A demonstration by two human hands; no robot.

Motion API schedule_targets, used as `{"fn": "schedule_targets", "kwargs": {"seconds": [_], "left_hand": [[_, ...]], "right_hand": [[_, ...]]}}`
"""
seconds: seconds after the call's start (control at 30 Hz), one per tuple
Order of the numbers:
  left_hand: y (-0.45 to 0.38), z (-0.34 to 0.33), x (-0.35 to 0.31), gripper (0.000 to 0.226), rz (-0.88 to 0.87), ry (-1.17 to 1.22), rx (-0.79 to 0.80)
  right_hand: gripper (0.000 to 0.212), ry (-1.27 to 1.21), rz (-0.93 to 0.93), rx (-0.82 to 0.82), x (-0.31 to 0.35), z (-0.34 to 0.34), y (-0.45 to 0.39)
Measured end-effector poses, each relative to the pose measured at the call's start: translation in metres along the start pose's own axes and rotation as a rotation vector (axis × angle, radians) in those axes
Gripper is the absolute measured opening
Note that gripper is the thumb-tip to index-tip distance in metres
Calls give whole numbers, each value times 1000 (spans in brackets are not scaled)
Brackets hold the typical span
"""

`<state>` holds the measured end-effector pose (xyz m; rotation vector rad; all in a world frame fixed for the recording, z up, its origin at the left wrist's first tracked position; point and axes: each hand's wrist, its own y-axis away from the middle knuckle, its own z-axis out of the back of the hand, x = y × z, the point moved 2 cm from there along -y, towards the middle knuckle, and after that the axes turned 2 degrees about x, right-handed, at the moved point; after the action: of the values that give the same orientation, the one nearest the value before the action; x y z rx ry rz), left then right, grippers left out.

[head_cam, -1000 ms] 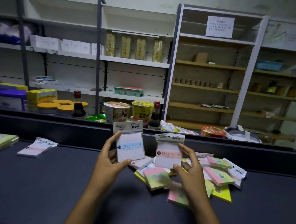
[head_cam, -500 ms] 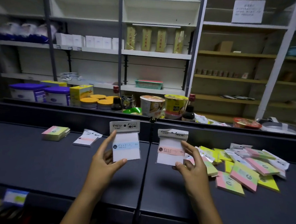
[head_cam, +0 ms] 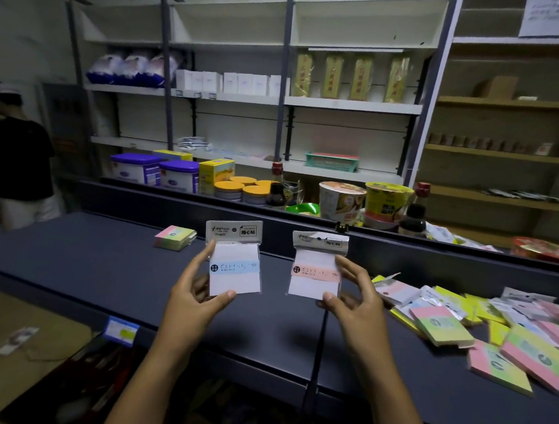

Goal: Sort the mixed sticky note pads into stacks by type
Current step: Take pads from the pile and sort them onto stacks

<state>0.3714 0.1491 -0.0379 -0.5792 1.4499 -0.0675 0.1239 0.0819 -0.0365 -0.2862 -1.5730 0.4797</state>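
My left hand holds up a packaged white pad with a blue band. Beside it, my right hand holds a packaged white pad with a pink band. Both pads are upright above the dark counter. A mixed heap of pads, pink-green-yellow ones and packaged white ones, lies on the counter to the right. A small stack of pink-green-yellow pads sits to the left. The packaged white pads that lay beside that stack are hidden behind the blue-band pad.
A raised dark ledge runs behind the counter, with tubs, jars, bottles and cup noodles beyond it. Shelving fills the back wall. A person in a black shirt stands at the far left. A price tag hangs on the counter's front edge.
The view has swung left, so the heap now lies further right and the left stack nearer the middle. Both hands still hold their pads upright, side by side.
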Motion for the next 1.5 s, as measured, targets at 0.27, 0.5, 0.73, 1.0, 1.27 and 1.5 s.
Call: {"fn": "schedule_targets", "kwargs": {"seconds": [0.27, 0.5, 0.73, 1.0, 1.27, 1.5], "left_hand": [[-24, 50, 11, 83, -22, -34, -29], [-80, 97, 36, 82, -16, -24, 15], [-151, 140, 74, 83, 15, -32, 75], [-199, 163, 108, 83, 18, -14, 101], [-195, 166, 113, 82, -21, 2, 82], [-195, 166, 113, 81, -22, -17, 89]], "right_hand": [[57, -42, -16, 28, -9, -54, -20], [59, 22, -29, -2, -29, -114, -62], [59, 151, -43, -12, -57, -169, -111], [58, 246, -128, 39, -85, -199, -149], [52, 398, -202, 97, -115, -214, -164], [45, 729, -132, 181, -130, -214, -162]]}}
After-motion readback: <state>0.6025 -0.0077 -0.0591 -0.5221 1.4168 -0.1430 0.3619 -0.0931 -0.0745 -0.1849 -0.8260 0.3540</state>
